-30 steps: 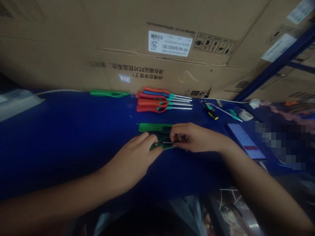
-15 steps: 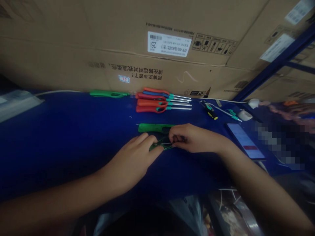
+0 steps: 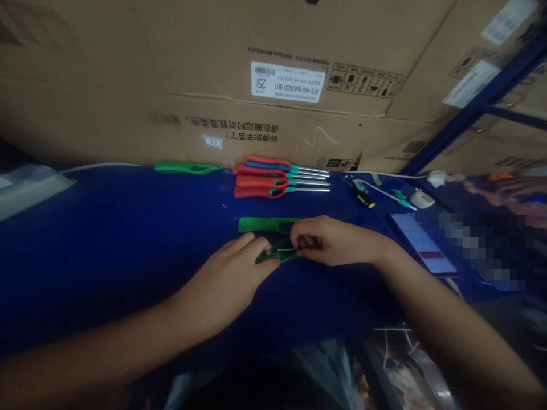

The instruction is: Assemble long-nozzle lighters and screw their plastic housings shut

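– Facing a cardboard box (image 3: pixel 141 74) across the top of the frame?

– Yes, and working over a blue table (image 3: pixel 106 250) below it.

– Doing what with the left hand (image 3: pixel 241 259)?

– Pinching a green shell (image 3: pixel 277 257) between thumb and fingers, holding it low over the table at the centre of the frame.

– And with the right hand (image 3: pixel 314 242)?

– Curling the fingers in, bringing thumb and forefinger close together at the right end of the shell and of a pale rod (image 3: pixel 286 249). Not being able to tell whether gripping the rod or only touching it.

– Covering anything with that hand?

– Hiding the right end of a second shell (image 3: pixel 258 224), also green, just above the first.

– Seeing what farther off?

– Seeing red, orange and blue lighters (image 3: pixel 260 182) side by side above centre, with metal tips toward the right. Spotting a green handle (image 3: pixel 183 167) along the box at upper left of centre, a bag (image 3: pixel 29 191) at the left edge, a screwdriver (image 3: pixel 363 196) right of the lighters, and a phone (image 3: pixel 423 245) lower down, right of the right hand.
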`<state>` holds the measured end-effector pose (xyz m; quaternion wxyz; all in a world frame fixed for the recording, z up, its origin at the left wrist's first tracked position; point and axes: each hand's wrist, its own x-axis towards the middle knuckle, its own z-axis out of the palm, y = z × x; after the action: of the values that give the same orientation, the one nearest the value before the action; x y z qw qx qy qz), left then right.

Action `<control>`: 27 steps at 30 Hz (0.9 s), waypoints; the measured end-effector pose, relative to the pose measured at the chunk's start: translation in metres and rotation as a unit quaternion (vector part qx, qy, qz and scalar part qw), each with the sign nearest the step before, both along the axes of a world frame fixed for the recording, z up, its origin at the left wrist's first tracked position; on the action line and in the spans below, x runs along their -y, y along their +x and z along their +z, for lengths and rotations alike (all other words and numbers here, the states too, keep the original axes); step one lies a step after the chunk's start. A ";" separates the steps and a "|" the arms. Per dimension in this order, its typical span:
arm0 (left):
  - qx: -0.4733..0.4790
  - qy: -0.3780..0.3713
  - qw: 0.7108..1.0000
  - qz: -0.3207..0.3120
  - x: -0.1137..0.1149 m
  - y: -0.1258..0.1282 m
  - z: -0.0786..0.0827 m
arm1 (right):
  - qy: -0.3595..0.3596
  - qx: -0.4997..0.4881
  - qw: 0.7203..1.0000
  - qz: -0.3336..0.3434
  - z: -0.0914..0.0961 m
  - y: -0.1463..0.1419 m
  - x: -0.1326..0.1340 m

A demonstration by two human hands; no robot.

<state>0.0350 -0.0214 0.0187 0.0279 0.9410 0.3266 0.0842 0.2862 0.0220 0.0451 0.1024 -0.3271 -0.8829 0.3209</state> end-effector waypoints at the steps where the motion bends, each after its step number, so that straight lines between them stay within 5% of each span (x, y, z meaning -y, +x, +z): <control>1: -0.002 -0.001 1.000 0.001 0.000 0.000 0.000 | -0.006 -0.002 1.000 0.005 0.001 0.001 0.000; 9: 0.019 0.003 1.000 0.004 -0.010 -0.002 -0.004 | -0.030 -0.003 0.999 0.034 0.006 0.003 -0.001; 15: 0.073 -0.012 0.997 0.022 -0.016 -0.005 -0.005 | 0.020 -0.091 0.996 0.013 0.004 0.004 -0.010; 18: 0.092 -0.001 0.996 0.006 -0.017 -0.005 -0.008 | 0.123 -0.071 0.981 -0.134 0.003 0.021 -0.025; 21: 0.097 -0.001 0.995 -0.006 -0.019 -0.005 -0.012 | 0.228 0.064 0.893 -0.383 0.000 0.054 -0.046; 24: 0.096 -0.001 0.995 -0.013 -0.020 -0.005 -0.013 | 0.233 0.097 0.838 -0.484 -0.006 0.090 -0.063; 27: 0.091 0.003 0.996 -0.017 -0.021 -0.006 -0.012 | 0.190 0.129 0.819 -0.527 -0.012 0.117 -0.073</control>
<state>0.0288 0.0001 0.0066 0.0564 0.9350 0.3060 0.1700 0.4036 0.0955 0.0332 0.2009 -0.7546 -0.6247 -0.0012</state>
